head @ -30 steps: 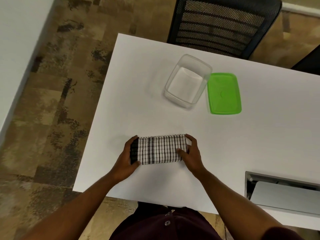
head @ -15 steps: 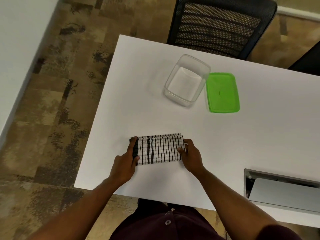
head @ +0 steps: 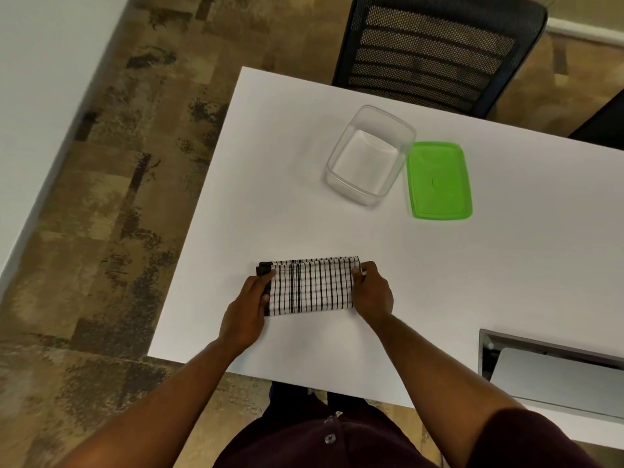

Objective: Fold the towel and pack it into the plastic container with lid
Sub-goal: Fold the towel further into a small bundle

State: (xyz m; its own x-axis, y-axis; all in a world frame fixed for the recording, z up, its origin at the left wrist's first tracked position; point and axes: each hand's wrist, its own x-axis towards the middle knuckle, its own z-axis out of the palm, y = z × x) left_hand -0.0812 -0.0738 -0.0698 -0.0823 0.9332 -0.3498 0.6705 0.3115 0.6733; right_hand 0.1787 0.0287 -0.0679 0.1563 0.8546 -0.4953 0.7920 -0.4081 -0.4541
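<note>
A black-and-white checked towel (head: pixel 310 287), folded into a small rectangle, lies on the white table (head: pixel 439 282) near its front edge. My left hand (head: pixel 244 310) grips the towel's left end with the fingers curled over its dark border. My right hand (head: pixel 373 292) grips the right end, thumb on top. Farther back stands the clear plastic container (head: pixel 369 157), open and with nothing inside. Its green lid (head: pixel 438 180) lies flat on the table, touching the container's right side.
A black mesh office chair (head: pixel 435 52) stands behind the table's far edge. A grey cable-tray opening (head: pixel 553 366) is set in the table at the front right. Patterned carpet (head: pixel 101 231) lies to the left.
Both hands have shifted their hold on the towel's ends, drawing them slightly inward; the towel stays in the same place on the table. Container and lid have not moved.
</note>
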